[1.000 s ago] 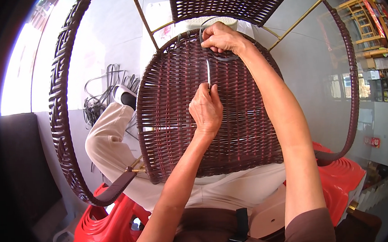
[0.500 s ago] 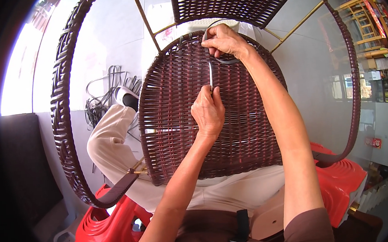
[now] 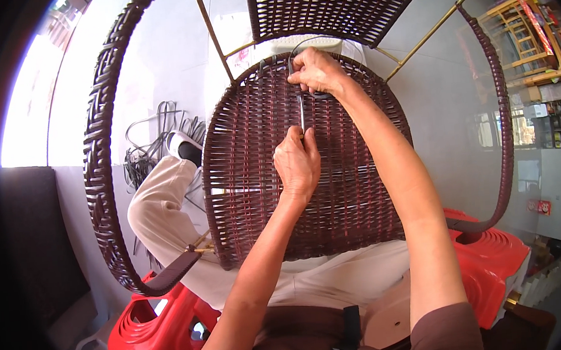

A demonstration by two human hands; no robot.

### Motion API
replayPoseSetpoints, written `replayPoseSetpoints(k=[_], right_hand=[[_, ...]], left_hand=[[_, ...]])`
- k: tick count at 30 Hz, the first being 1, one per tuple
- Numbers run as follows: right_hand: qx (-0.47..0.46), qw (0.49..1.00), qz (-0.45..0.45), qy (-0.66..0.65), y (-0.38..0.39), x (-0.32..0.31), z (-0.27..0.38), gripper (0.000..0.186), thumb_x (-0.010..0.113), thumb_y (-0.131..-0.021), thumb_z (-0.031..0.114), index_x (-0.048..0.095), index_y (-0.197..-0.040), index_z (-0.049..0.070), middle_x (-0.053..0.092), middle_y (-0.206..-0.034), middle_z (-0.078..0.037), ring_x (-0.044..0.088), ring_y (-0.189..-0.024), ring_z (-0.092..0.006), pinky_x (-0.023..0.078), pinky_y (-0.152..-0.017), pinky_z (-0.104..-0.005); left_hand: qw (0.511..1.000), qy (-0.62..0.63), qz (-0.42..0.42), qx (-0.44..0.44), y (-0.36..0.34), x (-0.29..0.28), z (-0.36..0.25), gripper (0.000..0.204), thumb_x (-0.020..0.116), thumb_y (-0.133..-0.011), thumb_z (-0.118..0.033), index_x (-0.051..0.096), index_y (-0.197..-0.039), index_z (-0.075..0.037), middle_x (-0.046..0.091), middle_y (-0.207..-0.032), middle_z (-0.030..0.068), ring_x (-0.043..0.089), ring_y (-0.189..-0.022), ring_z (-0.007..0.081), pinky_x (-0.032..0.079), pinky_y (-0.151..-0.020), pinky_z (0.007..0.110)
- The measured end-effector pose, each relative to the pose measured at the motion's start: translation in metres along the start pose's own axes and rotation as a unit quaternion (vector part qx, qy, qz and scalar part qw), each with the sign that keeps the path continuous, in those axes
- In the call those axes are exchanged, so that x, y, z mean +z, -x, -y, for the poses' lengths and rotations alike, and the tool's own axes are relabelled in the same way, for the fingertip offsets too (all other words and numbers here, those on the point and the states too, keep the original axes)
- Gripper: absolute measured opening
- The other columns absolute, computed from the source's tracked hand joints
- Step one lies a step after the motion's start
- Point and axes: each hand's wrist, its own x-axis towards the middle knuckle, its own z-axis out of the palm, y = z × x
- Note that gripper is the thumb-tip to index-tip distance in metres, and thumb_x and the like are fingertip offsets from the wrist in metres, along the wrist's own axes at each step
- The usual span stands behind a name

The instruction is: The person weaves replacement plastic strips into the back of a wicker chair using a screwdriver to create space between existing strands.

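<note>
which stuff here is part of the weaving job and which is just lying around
In use: woven seat; metal tool held by left hand; dark strand looped at the rim by right hand.

Lying about: loose strands on the floor; red stools; wooden frames.

My left hand [image 3: 298,164] sits mid-frame, fingers pinched upward; my right hand [image 3: 314,74] reaches higher, curled closed, both forearms extended.

Woven seat [image 3: 360,195] across lap [image 3: 340,278]
</note>
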Motion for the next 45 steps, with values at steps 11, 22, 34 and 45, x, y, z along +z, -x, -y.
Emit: replayPoseSetpoints(k=[11,22,34,45], right_hand=[[-0.164,0.919,-0.357,0.010,0.113,0.034,0.017,0.015,0.059,-0.079,0.003,0.062,-0.094,0.001,0.062,-0.081,-0.010,0.061,-0.066,-0.0211,0.050,-0.060,-0.0299],[-0.007,0.912,-0.403,0.076,0.079,0.079,0.003,0.023,0.071,-0.071,0.019,0.054,-0.078,0.005,0.054,-0.077,-0.009,0.055,-0.067,-0.0267,0.043,-0.061,-0.0397],[-0.091,0.845,-0.331,0.410,0.073,0.080,0.008,0.032,0.069,-0.058,0.007,0.051,-0.084,0.001,0.047,-0.082,-0.010,0.052,-0.076,-0.0191,0.046,-0.057,-0.0243],[-0.152,0.850,-0.328,0.384,0.126,0.087,0.005,0.009,0.058,-0.067,0.000,0.055,-0.074,0.004,0.046,-0.073,-0.007,0.050,-0.067,-0.0161,0.042,-0.056,-0.0276]], left_hand=[[0.990,0.067,0.072,-0.105,0.049,-0.074,0.017,0.016,0.058,-0.084,-0.013,0.057,-0.082,0.003,0.052,-0.063,0.0141,0.051,-0.049,0.0222,0.038,-0.046,0.034],[0.980,-0.141,0.134,0.031,0.086,-0.093,0.002,0.033,0.074,-0.067,-0.024,0.056,-0.087,-0.004,0.054,-0.075,0.0069,0.053,-0.071,0.0234,0.044,-0.063,0.035],[0.994,-0.004,-0.024,0.106,-0.078,-0.031,0.010,0.016,0.055,-0.081,-0.012,0.063,-0.088,0.001,0.058,-0.083,0.0166,0.056,-0.077,0.0325,0.044,-0.073,0.039],[0.978,-0.123,0.048,0.160,-0.133,0.017,0.002,0.025,0.068,-0.068,-0.014,0.056,-0.085,-0.002,0.052,-0.092,0.0172,0.055,-0.083,0.0337,0.045,-0.071,0.042]])
